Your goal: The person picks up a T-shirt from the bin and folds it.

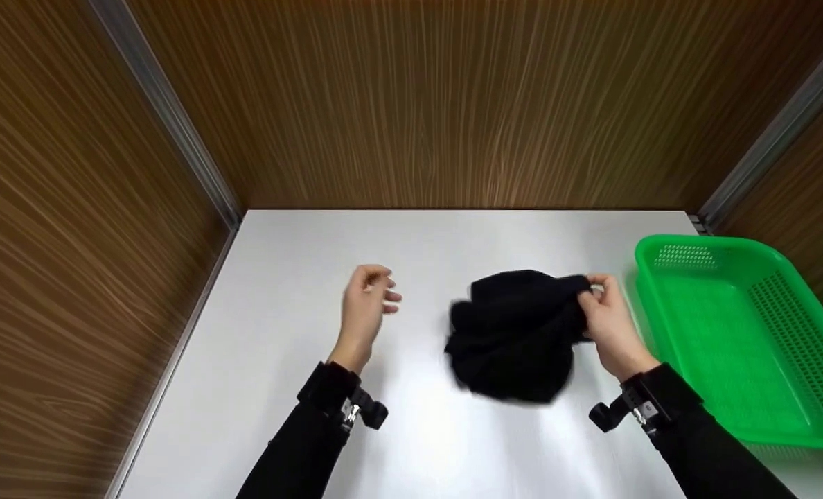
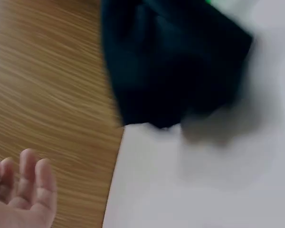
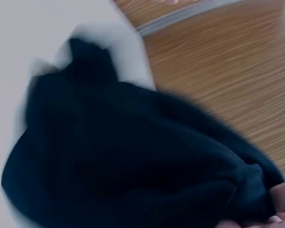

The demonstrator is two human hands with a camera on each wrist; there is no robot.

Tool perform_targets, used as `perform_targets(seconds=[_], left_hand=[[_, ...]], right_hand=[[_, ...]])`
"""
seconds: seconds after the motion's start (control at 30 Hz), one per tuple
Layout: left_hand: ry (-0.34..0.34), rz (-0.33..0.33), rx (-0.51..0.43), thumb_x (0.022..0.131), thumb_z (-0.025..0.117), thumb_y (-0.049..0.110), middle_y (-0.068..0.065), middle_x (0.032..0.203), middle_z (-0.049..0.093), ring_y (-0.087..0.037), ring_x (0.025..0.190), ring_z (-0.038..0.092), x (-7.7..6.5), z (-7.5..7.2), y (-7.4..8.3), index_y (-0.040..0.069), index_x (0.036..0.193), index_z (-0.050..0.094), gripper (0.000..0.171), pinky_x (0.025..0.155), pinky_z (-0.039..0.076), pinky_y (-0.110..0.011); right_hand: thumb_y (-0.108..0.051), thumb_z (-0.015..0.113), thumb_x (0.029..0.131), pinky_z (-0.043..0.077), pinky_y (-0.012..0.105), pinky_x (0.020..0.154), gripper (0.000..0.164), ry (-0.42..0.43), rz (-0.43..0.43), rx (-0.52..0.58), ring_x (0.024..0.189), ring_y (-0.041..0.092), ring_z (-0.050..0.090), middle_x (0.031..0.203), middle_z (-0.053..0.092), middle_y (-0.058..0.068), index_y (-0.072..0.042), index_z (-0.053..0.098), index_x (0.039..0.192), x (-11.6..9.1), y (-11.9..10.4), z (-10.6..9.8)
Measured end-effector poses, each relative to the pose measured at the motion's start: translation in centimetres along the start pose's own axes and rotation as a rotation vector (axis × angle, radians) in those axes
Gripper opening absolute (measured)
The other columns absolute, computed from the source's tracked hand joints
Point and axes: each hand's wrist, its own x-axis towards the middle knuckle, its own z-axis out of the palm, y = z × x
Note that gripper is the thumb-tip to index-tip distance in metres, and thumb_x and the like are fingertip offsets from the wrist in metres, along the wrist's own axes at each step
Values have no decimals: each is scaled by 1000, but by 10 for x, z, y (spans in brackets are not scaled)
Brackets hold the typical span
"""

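A dark, crumpled piece of cloth (image 1: 515, 333) hangs from my right hand (image 1: 609, 322), its lower edges blurred by motion. Thumb and fingers of that hand pinch one corner of it, as the right wrist view also shows on the cloth (image 3: 133, 152). To the left of the cloth, my left hand (image 1: 366, 305) is held over the white table with loosely bent fingers and nothing in it. In the left wrist view the fingers (image 2: 26, 185) are apart from the cloth (image 2: 175, 61).
A green plastic basket (image 1: 723, 367) with perforated sides stands at the right, beside my right forearm. The white table (image 1: 280, 277) is bounded by wood-grain panels (image 1: 418, 104) at the back and both sides.
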Motion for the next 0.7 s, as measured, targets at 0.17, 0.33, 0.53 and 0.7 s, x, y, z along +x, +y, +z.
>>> perform_targets(seconds=[0.17, 0.33, 0.53, 0.7], left_hand=[[-437, 121, 427, 99, 65, 10, -9, 112, 69, -22, 101, 65, -20, 24, -34, 4, 119, 71, 22, 86, 55, -36], [-792, 367, 1025, 93, 73, 18, -7, 154, 50, -36, 138, 48, -51, 54, -72, 18, 147, 58, 56, 109, 45, -49], [-666, 615, 1493, 96, 73, 30, 1, 148, 51, -29, 123, 56, -61, 56, -107, 28, 155, 48, 64, 91, 53, -44], [-551, 794, 1530, 95, 72, 29, 1, 124, 61, -24, 104, 60, -56, 46, -120, 27, 131, 65, 36, 82, 51, -39]], right_hand=[[-16, 36, 112, 50, 25, 58, 20, -31, 71, 36, 72, 9, 61, 101, 56, -2, -10, 32, 130, 0, 22, 0], [-31, 37, 113, 52, 31, 83, 48, -82, 19, -90, 107, 19, 61, 138, 52, 11, -16, 17, 155, 0, 31, 8], [-1, 64, 97, 19, 68, 119, 88, -137, -386, -621, 153, 50, 11, 170, 2, 26, -15, 12, 166, -6, 58, 12], [6, 71, 80, 41, 70, 97, 43, -69, -975, -1023, 124, 55, 48, 131, 51, 28, -3, 61, 121, -19, 89, 17]])
